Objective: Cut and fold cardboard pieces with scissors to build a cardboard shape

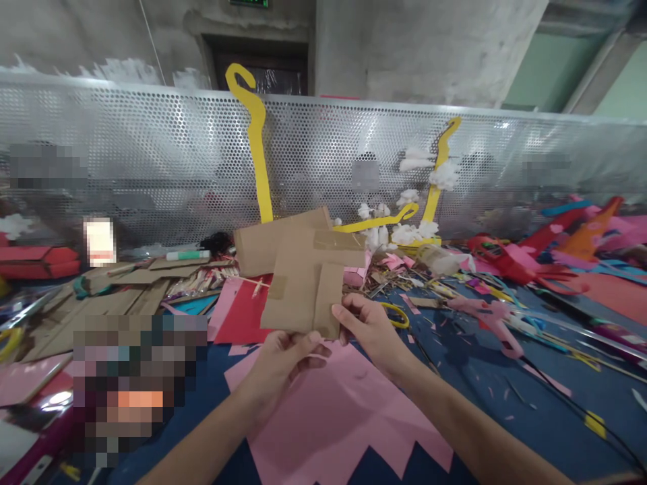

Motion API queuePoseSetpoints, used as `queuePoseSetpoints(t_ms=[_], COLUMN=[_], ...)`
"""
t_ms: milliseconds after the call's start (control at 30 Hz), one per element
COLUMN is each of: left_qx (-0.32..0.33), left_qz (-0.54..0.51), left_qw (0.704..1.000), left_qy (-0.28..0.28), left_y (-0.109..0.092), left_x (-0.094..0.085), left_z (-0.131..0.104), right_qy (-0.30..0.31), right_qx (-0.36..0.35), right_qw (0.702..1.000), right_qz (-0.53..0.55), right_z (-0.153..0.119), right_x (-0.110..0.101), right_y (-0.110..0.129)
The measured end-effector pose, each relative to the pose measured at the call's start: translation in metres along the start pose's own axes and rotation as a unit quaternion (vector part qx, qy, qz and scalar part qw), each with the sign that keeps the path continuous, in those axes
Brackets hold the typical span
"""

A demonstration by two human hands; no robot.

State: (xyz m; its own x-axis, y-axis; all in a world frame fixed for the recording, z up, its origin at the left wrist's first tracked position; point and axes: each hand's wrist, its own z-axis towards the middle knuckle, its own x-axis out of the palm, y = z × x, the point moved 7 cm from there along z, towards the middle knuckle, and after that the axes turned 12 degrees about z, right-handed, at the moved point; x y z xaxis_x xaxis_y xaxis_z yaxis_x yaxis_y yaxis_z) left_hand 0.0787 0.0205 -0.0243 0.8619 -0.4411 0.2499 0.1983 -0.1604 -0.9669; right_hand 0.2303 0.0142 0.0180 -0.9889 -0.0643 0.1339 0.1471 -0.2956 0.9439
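A brown cardboard piece [296,289], made of joined panels with strips of tape, is held up in the middle. My right hand [368,330] pinches its lower right edge, thumb on the near face. Along the bottom edge my left hand [293,360] is closed with its thumb against the cardboard; its other fingers curl below. Beneath both hands lies a pink sheet [344,411] with a zigzag-cut front edge. Red paper [245,313] sits just left of the cardboard.
A perforated metal panel [166,162] stands behind the blue table [449,384]. Tall yellow hooked strips [259,155] rise before it, some with white tufts [445,175]. At right are a pink glue gun [498,320] with a cord and red paper shapes; cardboard scraps [116,306] lie left.
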Motion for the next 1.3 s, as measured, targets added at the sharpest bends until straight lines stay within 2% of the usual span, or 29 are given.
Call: queuePoseSetpoints(t_ms=[67, 200, 367, 533, 833, 1000, 1200, 1300], left_qx=[0.005, 0.012, -0.011, -0.007, 0.016, 0.034, -0.032, -0.041], left_qz=[0.002, 0.007, -0.017, -0.028, -0.004, 0.037, -0.094, -0.085], left_qw=[1.000, 1.000, 1.000, 1.000, 0.999, 0.997, 0.995, 0.995], left_qy=[-0.003, -0.024, -0.022, -0.006, -0.027, -0.059, -0.027, -0.036], left_y=[0.002, 0.001, 0.004, 0.005, -0.001, -0.004, 0.001, 0.002], left_x=[0.004, 0.001, -0.001, 0.002, 0.002, 0.000, 0.013, 0.011], left_z=[-0.001, -0.002, -0.003, -0.003, -0.003, -0.006, -0.011, -0.011], right_qy=[0.004, 0.010, 0.013, 0.013, 0.013, -0.003, -0.021, -0.028], right_qx=[0.002, 0.006, 0.017, 0.010, -0.001, -0.004, -0.015, -0.019], right_qw=[1.000, 1.000, 0.999, 0.999, 0.999, 0.998, 0.998, 0.998], right_qz=[0.011, 0.014, 0.041, 0.047, 0.043, 0.059, 0.050, 0.044], right_z=[-0.002, -0.004, -0.001, 0.000, -0.001, -0.001, -0.003, -0.003], right_x=[0.005, 0.011, 0.006, 0.005, 0.005, 0.004, 0.004, 0.004], right_y=[0.000, 0.002, -0.006, -0.007, -0.007, -0.001, 0.002, 0.001])
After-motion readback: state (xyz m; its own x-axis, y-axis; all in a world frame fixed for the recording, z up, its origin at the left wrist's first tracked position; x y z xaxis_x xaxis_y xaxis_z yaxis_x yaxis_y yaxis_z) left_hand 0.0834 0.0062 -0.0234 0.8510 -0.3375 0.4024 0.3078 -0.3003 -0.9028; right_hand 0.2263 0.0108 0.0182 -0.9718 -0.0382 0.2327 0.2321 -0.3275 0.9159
